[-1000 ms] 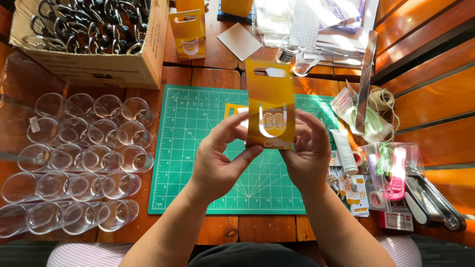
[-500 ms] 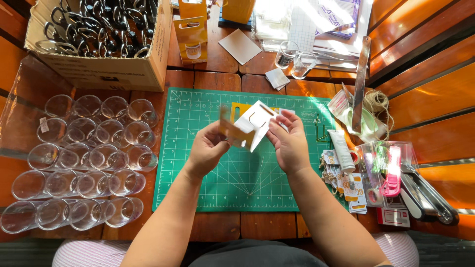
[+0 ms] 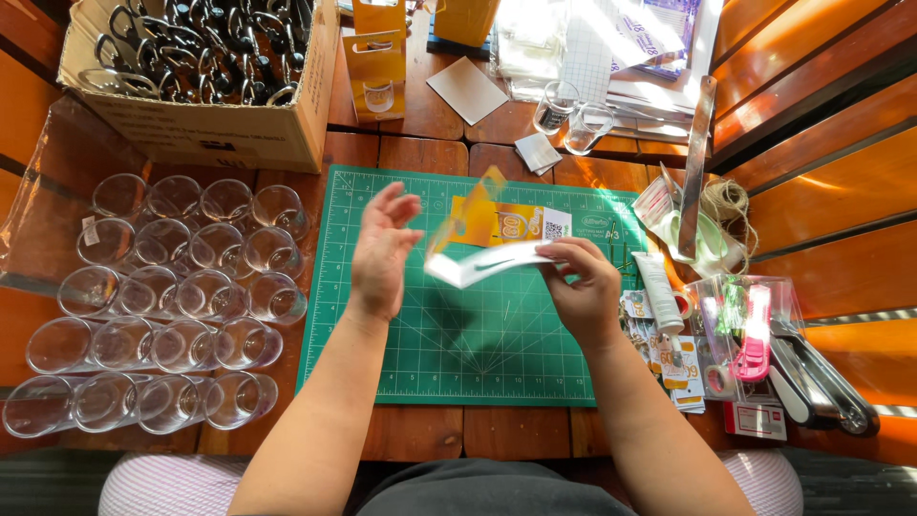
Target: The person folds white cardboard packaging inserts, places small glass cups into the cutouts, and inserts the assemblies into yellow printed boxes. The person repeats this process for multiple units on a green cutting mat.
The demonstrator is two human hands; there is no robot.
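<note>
Yellow card [image 3: 482, 229], partly folded and blurred, is held above the green mat [image 3: 478, 325]. It is pinched at its white underside by the right hand [image 3: 583, 287], whose fingers are closed on the right end, so that the sleeve is kept off the mat, seemingly where it can be bent into shape. The left hand [image 3: 382, 253] is held open just left of the card, fingers spread and gripping nothing; whether its fingertips touch the card's edge cannot be told through the blur.

The mat is laid in the middle of the wooden table [image 3: 420, 435], apparently as a working surface, with supplies ranged around it. To the left, clear glasses [image 3: 172, 306] are lined in rows; they look empty. Behind them a cardboard box [image 3: 210, 124] is filled with black handles [image 3: 191, 48]. Two finished yellow cartons [image 3: 374, 57] are stood upright behind the mat, the nearer showing a glass through its window. Two more small glasses [image 3: 571, 110] are set near a stack of clear sheets [image 3: 573, 38]. On the right, a clear tub [image 3: 745, 325] holds a pink tool, with a white tube [image 3: 659, 291], twine [image 3: 728, 203] and a metal ruler [image 3: 697, 162] kept within the right hand's reach.
</note>
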